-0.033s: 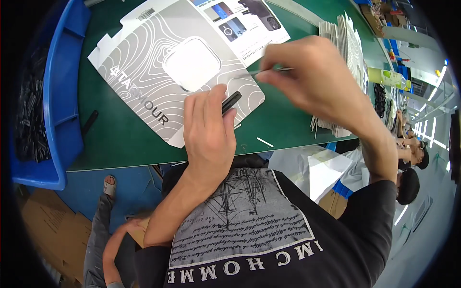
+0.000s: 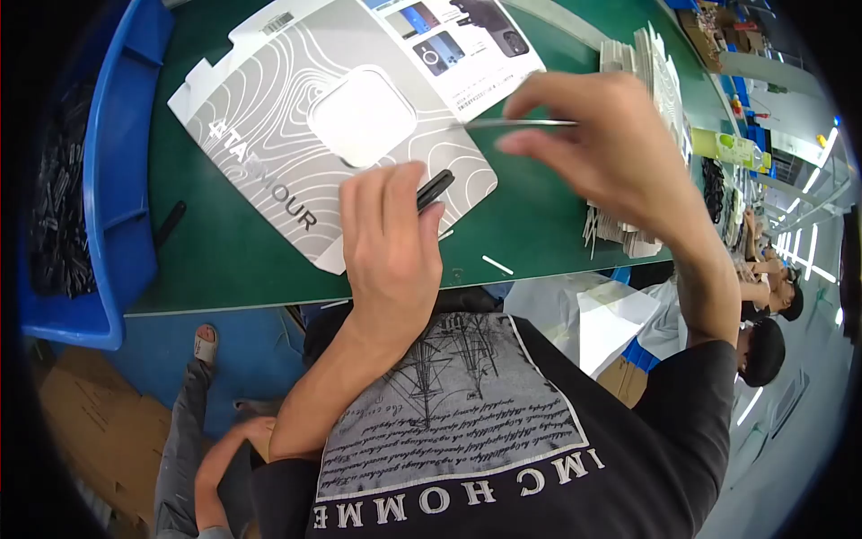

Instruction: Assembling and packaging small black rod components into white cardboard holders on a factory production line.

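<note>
Left hand [image 2: 392,238]: fingers pinch small long black piece [image 2: 436,189] over flat grey white-lined card [image 2: 285,171], near front edge of green surface [image 2: 539,216]. Right hand [image 2: 620,148]: blurred; cannot tell if fingers grip thin pale strip [image 2: 530,122].

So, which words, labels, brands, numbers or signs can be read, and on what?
Wording and brands aren't copied here; print stands on:
Flat grey and white cardboard sheet: large lettering, legible; small black barcode, unreadable.
White panel with phone pictures: small lines, mostly unreadable.
Black T-shirt with grey panel: large white capitals, legible, upside down; fine script, unreadable.
Pale green bottle: label too small.
</note>
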Action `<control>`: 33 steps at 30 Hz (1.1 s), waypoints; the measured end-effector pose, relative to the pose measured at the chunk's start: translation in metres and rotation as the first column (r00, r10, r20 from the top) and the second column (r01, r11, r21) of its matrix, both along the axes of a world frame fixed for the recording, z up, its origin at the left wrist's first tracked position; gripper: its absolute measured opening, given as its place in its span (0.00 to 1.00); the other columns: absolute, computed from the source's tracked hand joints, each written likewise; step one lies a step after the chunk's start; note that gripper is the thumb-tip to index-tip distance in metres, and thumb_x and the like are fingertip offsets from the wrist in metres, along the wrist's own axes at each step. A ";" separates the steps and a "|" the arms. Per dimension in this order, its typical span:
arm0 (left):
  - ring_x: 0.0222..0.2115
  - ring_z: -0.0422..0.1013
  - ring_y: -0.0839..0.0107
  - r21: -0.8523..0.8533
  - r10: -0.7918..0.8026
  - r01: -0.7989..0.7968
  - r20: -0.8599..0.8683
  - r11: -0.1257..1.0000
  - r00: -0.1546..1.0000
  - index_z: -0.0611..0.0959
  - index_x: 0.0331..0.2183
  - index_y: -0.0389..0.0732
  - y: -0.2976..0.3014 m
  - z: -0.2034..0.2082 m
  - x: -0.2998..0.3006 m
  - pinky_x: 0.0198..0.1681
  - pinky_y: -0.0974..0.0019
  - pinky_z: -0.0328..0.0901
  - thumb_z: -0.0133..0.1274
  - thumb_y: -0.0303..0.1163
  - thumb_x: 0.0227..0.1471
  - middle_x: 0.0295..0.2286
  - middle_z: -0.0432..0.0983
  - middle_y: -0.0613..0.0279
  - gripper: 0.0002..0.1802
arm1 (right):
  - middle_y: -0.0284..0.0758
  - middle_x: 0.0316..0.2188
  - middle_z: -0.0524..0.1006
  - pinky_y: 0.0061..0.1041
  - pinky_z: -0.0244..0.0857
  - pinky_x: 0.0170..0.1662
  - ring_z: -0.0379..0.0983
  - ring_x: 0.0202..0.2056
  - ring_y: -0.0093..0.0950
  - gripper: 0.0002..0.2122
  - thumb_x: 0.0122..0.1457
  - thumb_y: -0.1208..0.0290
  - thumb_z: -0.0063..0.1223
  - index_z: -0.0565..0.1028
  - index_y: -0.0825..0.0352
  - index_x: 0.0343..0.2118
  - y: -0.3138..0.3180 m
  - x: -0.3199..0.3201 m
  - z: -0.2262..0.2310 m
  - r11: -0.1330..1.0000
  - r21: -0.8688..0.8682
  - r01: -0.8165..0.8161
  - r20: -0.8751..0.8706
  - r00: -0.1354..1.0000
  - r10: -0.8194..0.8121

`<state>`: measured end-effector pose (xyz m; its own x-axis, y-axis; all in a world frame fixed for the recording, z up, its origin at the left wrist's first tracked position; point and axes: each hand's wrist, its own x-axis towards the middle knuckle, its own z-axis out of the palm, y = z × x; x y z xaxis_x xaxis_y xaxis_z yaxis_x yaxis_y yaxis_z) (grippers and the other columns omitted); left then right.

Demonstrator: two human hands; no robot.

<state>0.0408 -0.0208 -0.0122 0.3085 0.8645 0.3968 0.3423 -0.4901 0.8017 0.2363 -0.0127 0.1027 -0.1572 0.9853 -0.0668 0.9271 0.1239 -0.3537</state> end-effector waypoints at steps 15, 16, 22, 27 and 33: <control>0.30 0.69 0.61 0.078 -0.035 0.045 -0.122 0.996 0.992 0.79 0.29 0.34 -0.028 0.145 -0.012 0.35 0.63 0.67 0.60 0.12 0.37 0.31 0.75 0.52 0.13 | 0.26 0.24 0.73 0.12 0.46 0.29 0.55 0.25 0.12 0.10 0.65 0.72 0.54 0.83 0.73 0.42 -0.150 0.143 0.019 0.567 0.207 0.797 -0.867 0.418 -0.272; 0.30 0.69 0.61 0.116 -0.034 0.046 -0.100 0.992 0.994 0.78 0.28 0.34 -0.024 0.152 -0.001 0.35 0.64 0.66 0.60 0.12 0.39 0.31 0.74 0.53 0.12 | 0.26 0.24 0.73 0.12 0.46 0.29 0.55 0.25 0.12 0.10 0.65 0.72 0.54 0.83 0.73 0.42 -0.157 0.154 0.020 0.538 0.241 0.808 -0.867 0.429 -0.256; 0.30 0.67 0.68 0.416 -0.154 0.194 -0.128 0.889 0.980 0.77 0.31 0.34 0.056 0.151 0.125 0.38 0.69 0.63 0.57 0.17 0.49 0.31 0.73 0.61 0.06 | 0.29 0.25 0.76 0.16 0.56 0.31 0.63 0.26 0.17 0.12 0.66 0.73 0.50 0.81 0.74 0.44 -0.218 0.215 -0.005 0.297 0.194 0.935 -0.682 0.346 -0.645; 0.28 0.70 0.54 0.530 -0.286 0.368 -0.234 0.764 0.929 0.78 0.30 0.33 0.181 0.101 0.228 0.36 0.54 0.65 0.58 0.21 0.48 0.30 0.74 0.54 0.06 | 0.40 0.29 0.81 0.34 0.66 0.33 0.74 0.28 0.39 0.10 0.62 0.72 0.50 0.81 0.68 0.41 -0.233 0.270 -0.064 0.224 0.566 0.793 -0.357 0.481 -0.801; 0.41 0.76 0.48 -0.033 -0.353 0.356 -0.243 0.934 0.904 0.80 0.47 0.25 0.088 0.068 0.245 0.47 0.56 0.69 0.56 0.34 0.59 0.43 0.79 0.41 0.22 | 0.42 0.34 0.81 0.35 0.67 0.38 0.73 0.32 0.41 0.12 0.64 0.69 0.47 0.80 0.71 0.39 -0.233 0.254 -0.058 0.255 0.267 0.929 -0.223 0.317 -0.922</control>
<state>0.2863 0.0673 0.0558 0.6809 0.6762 0.2814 0.3264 -0.6241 0.7099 0.4900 -0.2460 0.0445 0.8786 0.4157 0.2351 0.4758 -0.7196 -0.5058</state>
